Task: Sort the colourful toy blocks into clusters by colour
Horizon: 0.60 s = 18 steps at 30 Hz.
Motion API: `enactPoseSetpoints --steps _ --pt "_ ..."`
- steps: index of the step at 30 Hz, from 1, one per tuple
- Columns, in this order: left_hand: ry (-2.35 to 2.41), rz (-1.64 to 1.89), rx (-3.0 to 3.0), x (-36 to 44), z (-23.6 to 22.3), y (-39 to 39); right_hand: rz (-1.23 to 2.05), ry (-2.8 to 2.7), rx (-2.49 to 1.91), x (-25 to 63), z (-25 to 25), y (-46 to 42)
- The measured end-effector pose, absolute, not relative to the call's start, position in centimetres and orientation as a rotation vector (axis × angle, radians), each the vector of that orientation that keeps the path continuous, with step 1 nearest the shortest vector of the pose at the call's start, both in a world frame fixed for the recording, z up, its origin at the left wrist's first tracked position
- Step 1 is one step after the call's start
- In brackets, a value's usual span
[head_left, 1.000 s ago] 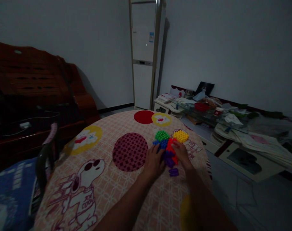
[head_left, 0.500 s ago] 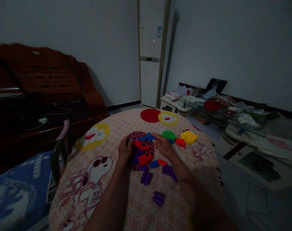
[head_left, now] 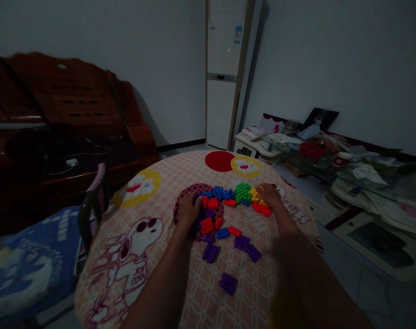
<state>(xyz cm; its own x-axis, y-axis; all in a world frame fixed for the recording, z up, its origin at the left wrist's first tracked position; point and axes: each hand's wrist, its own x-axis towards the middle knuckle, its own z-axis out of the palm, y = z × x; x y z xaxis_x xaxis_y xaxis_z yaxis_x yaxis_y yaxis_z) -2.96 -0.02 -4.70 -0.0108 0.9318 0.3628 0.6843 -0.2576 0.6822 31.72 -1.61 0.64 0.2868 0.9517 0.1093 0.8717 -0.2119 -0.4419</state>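
Observation:
My left hand [head_left: 189, 209] is cupped at the left side of a pile on a dark red patterned patch [head_left: 194, 187], thumb apart from the fingers. It lies next to purple plastic pieces [head_left: 209, 213] and red plastic pieces [head_left: 208, 225]. My right hand [head_left: 270, 194] curves, fingers apart, against the right side of a yellow knobbly cluster [head_left: 256, 196], partly covering it. That cluster touches a green knobbly cluster [head_left: 243, 193]. Blue plastic pieces [head_left: 223, 192] lie left of the green, and a red piece [head_left: 261, 209] sits below the yellow.
Loose purple pieces [head_left: 228, 283] lie nearer me on the round table's patterned cloth [head_left: 201, 288]. A chair [head_left: 91, 205] stands at left, before a wooden sofa [head_left: 77, 105]. At right is a cluttered low cabinet [head_left: 351, 192]; a tall white appliance [head_left: 223, 109] stands behind.
My right hand has moved right, from the blue pieces to the yellow cluster, which now sits against the green one. Blue pieces lie where it was. My left hand stays by the pile.

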Motion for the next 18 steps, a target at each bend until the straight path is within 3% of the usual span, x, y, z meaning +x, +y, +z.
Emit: enactPoseSetpoints --steps 8,15,18 --pt "1.544 1.218 1.799 -2.9 -3.8 0.3 0.582 -1.923 -1.601 20.5 -0.3 -0.8" --pt "1.372 1.466 1.418 -3.6 -2.7 0.1 0.656 -1.952 -1.176 13.4 0.4 -2.4" --pt "1.303 1.518 1.329 -4.0 -2.4 -0.1 0.883 -1.921 -0.977 11.9 1.5 -3.0"
